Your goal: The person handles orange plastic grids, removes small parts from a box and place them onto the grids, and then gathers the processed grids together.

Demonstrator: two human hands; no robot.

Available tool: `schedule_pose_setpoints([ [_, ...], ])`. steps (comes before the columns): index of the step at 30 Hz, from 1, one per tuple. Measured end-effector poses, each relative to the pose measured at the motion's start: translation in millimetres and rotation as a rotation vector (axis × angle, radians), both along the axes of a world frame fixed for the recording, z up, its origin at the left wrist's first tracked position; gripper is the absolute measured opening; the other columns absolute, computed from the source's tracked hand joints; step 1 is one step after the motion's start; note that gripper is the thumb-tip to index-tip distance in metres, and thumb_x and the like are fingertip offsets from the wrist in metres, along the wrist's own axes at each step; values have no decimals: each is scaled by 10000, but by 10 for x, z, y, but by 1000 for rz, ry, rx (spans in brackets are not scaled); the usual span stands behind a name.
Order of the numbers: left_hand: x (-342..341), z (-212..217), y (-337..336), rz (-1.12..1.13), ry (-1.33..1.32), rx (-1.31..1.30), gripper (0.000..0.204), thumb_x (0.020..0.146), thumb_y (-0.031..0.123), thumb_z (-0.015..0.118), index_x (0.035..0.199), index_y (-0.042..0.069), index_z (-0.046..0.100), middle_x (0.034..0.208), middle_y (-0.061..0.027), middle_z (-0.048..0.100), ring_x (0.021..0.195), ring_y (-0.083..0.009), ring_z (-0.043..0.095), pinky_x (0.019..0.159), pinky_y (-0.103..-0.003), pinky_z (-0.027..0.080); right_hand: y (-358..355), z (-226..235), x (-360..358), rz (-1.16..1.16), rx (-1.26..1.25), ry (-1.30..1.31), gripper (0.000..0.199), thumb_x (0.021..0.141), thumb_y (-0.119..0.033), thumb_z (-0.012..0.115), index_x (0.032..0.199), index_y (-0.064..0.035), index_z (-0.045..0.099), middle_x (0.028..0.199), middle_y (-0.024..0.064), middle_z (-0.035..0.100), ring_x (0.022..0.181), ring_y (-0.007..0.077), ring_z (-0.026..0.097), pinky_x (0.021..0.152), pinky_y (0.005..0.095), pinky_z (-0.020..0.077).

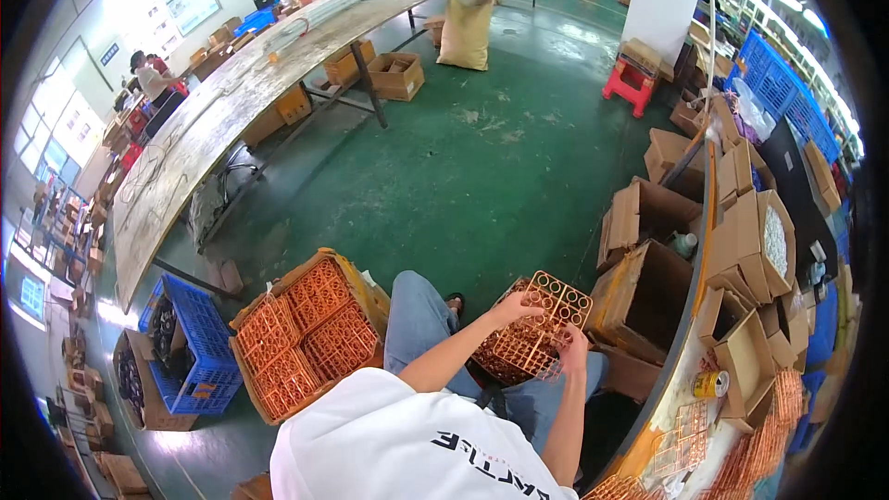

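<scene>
Between my knees I hold a copper-coloured wire rack (pixel 561 300) with rows of rings along its upper part, tilted. My left hand (pixel 515 307) pinches its left edge. Lower down, my right hand (pixel 573 349) grips its right side, with some fingers hidden behind the wires. More copper-coloured racks (pixel 500 358) lie beneath it at my lap; how they are supported is hidden. To my left stands an open cardboard box (pixel 369 294) packed with bundles of similar copper-coloured racks (pixel 321 298).
Beyond that box is a blue plastic crate (pixel 206 375) with dark items. A long worktable (pixel 218 83) runs along the far left. Open cartons (pixel 639 301) stand close on my right, below a bench edge (pixel 690 333) bearing more racks (pixel 683 440) and a yellow can (pixel 710 384).
</scene>
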State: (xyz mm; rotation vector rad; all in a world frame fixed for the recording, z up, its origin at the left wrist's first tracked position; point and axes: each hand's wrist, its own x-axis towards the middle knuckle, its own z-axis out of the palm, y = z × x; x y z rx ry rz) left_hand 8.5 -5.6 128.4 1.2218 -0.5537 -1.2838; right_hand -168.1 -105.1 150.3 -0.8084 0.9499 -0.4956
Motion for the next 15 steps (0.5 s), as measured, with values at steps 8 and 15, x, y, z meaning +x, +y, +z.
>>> schedule_pose_setpoints([
  [8,98,359,198,11,-95,71,261,754,12,660,992,-9,556,919,-99,616,794,-184,639,693,-324,572,34,-175,4,85,16,-27,185,904,-148,552,740,-72,513,702,14,519,648,146,562,570,294,488],
  [15,105,256,189,136,-243,150,233,698,15,695,863,-20,535,782,-86,592,675,-177,626,577,-301,554,200,-205,89,84,148,-13,139,890,-168,593,927,-36,613,876,39,623,710,147,562,611,274,469],
])
